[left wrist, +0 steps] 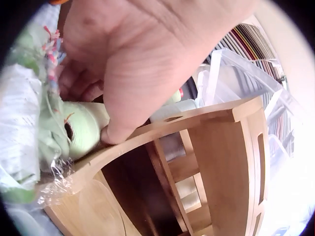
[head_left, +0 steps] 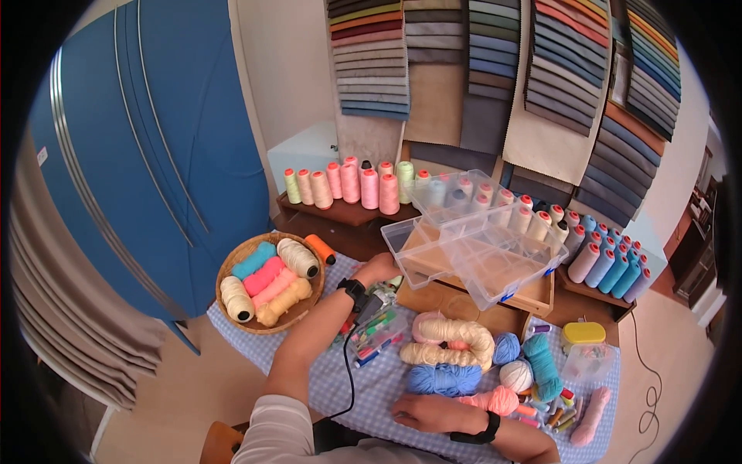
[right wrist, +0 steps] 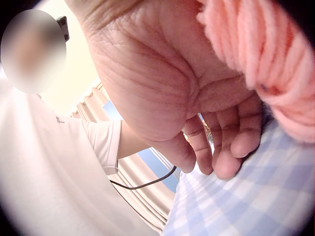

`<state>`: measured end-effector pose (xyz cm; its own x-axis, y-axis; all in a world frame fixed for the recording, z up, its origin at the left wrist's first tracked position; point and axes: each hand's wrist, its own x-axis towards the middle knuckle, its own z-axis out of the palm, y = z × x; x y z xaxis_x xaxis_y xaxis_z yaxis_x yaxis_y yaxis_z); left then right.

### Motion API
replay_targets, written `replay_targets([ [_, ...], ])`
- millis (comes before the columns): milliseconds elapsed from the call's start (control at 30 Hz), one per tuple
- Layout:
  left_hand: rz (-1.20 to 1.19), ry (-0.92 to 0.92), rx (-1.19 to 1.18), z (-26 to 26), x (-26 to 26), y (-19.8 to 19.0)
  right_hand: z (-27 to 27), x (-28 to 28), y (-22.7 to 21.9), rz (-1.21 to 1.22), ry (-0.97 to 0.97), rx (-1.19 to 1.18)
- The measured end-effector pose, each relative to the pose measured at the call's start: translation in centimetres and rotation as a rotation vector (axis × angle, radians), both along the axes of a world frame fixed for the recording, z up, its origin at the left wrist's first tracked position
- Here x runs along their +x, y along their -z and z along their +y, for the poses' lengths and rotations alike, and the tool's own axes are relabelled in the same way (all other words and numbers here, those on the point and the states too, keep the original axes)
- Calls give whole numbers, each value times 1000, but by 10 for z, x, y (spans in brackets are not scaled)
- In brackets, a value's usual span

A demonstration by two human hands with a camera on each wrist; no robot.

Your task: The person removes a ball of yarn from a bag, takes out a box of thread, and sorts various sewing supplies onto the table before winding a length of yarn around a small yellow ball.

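Observation:
My left hand reaches to the far side of the table, beside the wooden box. In the left wrist view its thumb and curled fingers grip a pale green spool of thread lying against the box's wooden edge. Crinkled clear plastic lies right beside the spool. My right hand rests at the near side on the checked cloth, fingers loosely bent with nothing between them. A coral yarn skein sits right beside its palm, and a blue skein lies just beyond.
A wicker basket of yarn stands left, an orange spool behind it. A hot glue gun lies near a clear box of markers. An opened clear divided case sits on the wooden box. Thread cones line the back shelf.

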<state>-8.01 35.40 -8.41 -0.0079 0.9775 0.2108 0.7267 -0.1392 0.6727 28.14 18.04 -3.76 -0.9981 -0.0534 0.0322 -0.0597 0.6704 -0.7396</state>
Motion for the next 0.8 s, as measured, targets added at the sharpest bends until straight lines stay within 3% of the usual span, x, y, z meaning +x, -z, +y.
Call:
replay_targets([
  [100,35,-1,1,5,1,8,0,0,1,5,-3,-18],
  [167,56,1,26,-10,17,-16,-2,1,-5,3,5,-17],
  [233,-261,-201,-267,-42,48,-75,-1,-1,-8,9,15,-9],
  [267,-255,-197,-264,-34,37,-58,-1,-1,-5,17,4,-19],
  [333,-289,-43,116,-36,32,-65,0,-1,-3,33,-4,-21],
  [367,-583,-234,-276,-42,28,-67,-1,-1,-3,24,-4,-26],
  [467,-528,-322,-248,-57,24,-98,-1,-1,-2,10,-11,-34],
  [533,-616,-365,-174,-53,7,-100,1,-2,0,-2,-16,-43],
  [667,-591,-572,69,-48,-15,-121,0,-1,-5,-53,-29,0],
  [767,-561,-577,96,-46,-25,-135,-2,0,-5,-39,1,-3],
  [800,-397,-541,21,-51,-23,-146,-1,0,-5,-26,11,-3],
])
